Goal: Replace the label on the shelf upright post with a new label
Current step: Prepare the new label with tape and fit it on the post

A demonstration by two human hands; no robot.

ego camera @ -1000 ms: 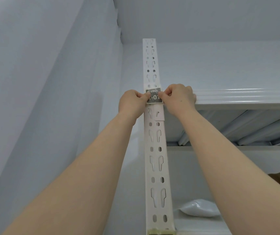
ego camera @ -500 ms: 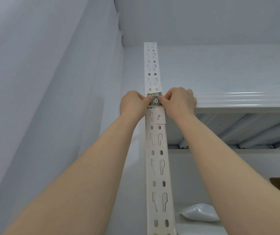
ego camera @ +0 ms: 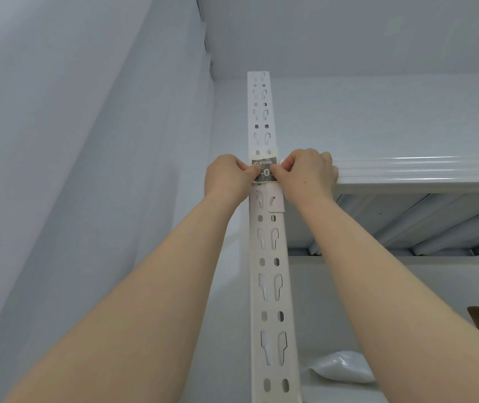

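Both arms reach up to the white perforated upright post (ego camera: 265, 257), which runs almost vertically through the middle of the view. The dark label (ego camera: 264, 171) lies flat on the front face of this post, at the height where the top shelf (ego camera: 406, 175) meets it. A strip of pale tape shows along its upper edge.

The left hand (ego camera: 228, 177) comes from the left side and the right hand (ego camera: 305, 173) from the right, so the label sits exactly between them, equally near to both. Each grip is pressed together: the thumb and the forefinger of each hand meet on one side edge of the label. The left grip covers the left edge, the right grip covers the right edge. I cannot tell if the fingers pinch a lifted edge or only press on it.

The long axis of the label goes across the post, from one hand toward the other. I think the coming move depends on this: a peel would travel sideways along this axis, or the thumbs would smooth outward from the center.
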